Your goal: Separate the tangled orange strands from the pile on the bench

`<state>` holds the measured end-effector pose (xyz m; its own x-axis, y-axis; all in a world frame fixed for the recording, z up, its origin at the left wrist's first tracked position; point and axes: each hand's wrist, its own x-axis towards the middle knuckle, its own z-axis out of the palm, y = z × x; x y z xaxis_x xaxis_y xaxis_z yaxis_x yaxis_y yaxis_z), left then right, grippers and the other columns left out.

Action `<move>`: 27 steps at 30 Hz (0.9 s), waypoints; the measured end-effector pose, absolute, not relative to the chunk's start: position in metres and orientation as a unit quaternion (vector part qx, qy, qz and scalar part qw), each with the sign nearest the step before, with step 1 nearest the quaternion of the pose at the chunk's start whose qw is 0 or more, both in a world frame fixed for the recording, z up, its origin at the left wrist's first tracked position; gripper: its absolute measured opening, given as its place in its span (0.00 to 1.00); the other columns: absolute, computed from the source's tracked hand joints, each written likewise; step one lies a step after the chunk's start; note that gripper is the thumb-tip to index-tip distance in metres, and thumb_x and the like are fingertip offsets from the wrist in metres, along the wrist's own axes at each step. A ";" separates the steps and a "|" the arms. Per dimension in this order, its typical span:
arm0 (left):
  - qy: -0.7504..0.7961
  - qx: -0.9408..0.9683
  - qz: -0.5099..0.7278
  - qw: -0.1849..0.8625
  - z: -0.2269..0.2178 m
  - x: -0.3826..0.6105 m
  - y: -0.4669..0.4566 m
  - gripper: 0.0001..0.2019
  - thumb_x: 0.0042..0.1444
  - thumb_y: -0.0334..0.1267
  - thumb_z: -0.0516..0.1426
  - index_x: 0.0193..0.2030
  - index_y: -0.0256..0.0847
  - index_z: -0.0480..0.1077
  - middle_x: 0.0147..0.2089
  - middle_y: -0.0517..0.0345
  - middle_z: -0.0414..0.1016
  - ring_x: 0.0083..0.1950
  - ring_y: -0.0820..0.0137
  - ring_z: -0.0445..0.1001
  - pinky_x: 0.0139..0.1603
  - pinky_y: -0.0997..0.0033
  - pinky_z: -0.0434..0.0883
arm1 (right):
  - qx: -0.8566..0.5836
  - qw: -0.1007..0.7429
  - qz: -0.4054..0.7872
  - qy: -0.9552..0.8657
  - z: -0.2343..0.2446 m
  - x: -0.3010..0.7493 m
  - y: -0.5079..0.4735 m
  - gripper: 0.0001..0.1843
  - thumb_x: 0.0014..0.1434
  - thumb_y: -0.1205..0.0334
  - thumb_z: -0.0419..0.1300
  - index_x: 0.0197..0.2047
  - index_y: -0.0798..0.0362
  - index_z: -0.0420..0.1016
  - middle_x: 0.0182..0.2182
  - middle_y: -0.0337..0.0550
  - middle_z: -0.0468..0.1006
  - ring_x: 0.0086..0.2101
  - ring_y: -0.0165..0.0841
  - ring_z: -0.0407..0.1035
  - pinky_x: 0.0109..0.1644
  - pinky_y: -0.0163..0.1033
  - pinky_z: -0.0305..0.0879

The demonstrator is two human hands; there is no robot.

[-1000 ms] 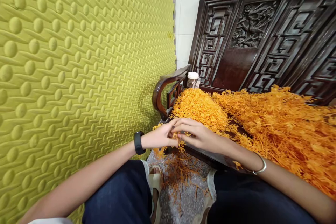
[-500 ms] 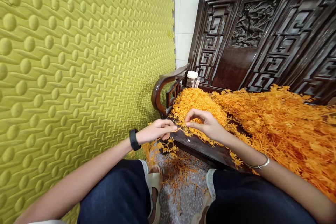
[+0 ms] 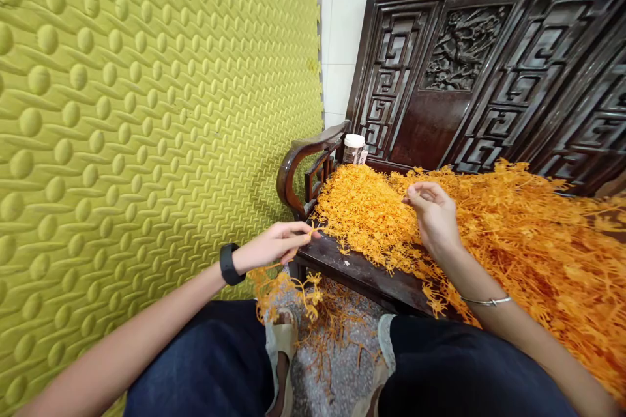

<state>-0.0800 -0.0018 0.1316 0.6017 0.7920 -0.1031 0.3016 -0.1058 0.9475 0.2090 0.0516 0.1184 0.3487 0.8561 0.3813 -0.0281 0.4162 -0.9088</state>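
Note:
My left hand (image 3: 283,241) is closed in a pinch on an orange plastic flower stem (image 3: 306,296), whose branched sprigs hang below the fingers over the floor. A short tip of the stem pokes out past the thumb and forefinger. Above the heap of small orange plastic flower pieces (image 3: 364,199) on the bench seat, my right hand (image 3: 435,215) has its fingers curled together at the tips. Whatever those fingertips hold, if anything, is too small to make out.
Long orange plastic flower stems (image 3: 542,254) lie piled on the right of the dark carved wooden bench (image 3: 435,124). A lidded cup (image 3: 353,148) stands by its armrest (image 3: 288,176). Stripped orange stalks (image 3: 332,326) litter the floor between my feet. A yellow foam mat (image 3: 161,111) stands at left.
My right hand has moved away from the left, to the right and up over the heap. My left hand has shifted slightly left, with the stem still in it.

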 end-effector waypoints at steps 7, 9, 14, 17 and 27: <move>0.391 0.600 0.305 0.627 0.133 -0.085 -0.001 0.23 0.59 0.46 0.44 0.56 0.35 0.59 0.23 0.59 0.69 0.18 0.77 0.61 0.20 0.76 0.56 | -0.473 0.638 0.326 -0.513 0.099 0.201 0.055 0.11 0.43 0.56 0.62 0.30 0.53 0.70 0.33 0.43 0.72 0.34 0.32 0.66 0.40 0.41 0.65; 0.367 0.583 0.320 0.651 0.136 -0.084 -0.003 0.23 0.59 0.45 0.43 0.58 0.36 0.56 0.25 0.56 0.70 0.21 0.76 0.64 0.24 0.74 0.60 | -0.489 0.631 0.297 -0.524 0.099 0.198 0.056 0.12 0.43 0.56 0.62 0.30 0.54 0.72 0.30 0.42 0.72 0.30 0.31 0.65 0.36 0.39 0.64; 0.323 0.569 0.350 0.670 0.139 -0.079 -0.005 0.26 0.57 0.38 0.48 0.62 0.35 0.48 0.37 0.49 0.74 0.31 0.70 0.71 0.38 0.65 0.65 | -0.492 0.644 0.304 -0.501 0.101 0.195 0.060 0.14 0.43 0.55 0.61 0.32 0.55 0.74 0.21 0.37 0.65 0.22 0.27 0.60 0.26 0.35 0.59; 0.312 0.578 0.374 0.655 0.140 -0.076 -0.006 0.28 0.55 0.35 0.51 0.62 0.34 0.48 0.41 0.48 0.73 0.38 0.67 0.72 0.48 0.59 0.61 | -0.498 0.626 0.365 -0.477 0.100 0.191 0.063 0.23 0.44 0.55 0.61 0.44 0.53 0.70 0.30 0.42 0.71 0.27 0.31 0.67 0.32 0.38 0.66; 0.258 0.564 0.410 0.669 0.145 -0.068 -0.008 0.36 0.53 0.30 0.53 0.65 0.48 0.39 0.59 0.46 0.62 0.54 0.63 0.67 0.56 0.56 0.55 | -0.416 0.317 0.483 -0.702 0.112 0.160 0.035 0.22 0.50 0.55 0.60 0.48 0.50 0.67 0.49 0.46 0.68 0.46 0.37 0.66 0.53 0.47 0.61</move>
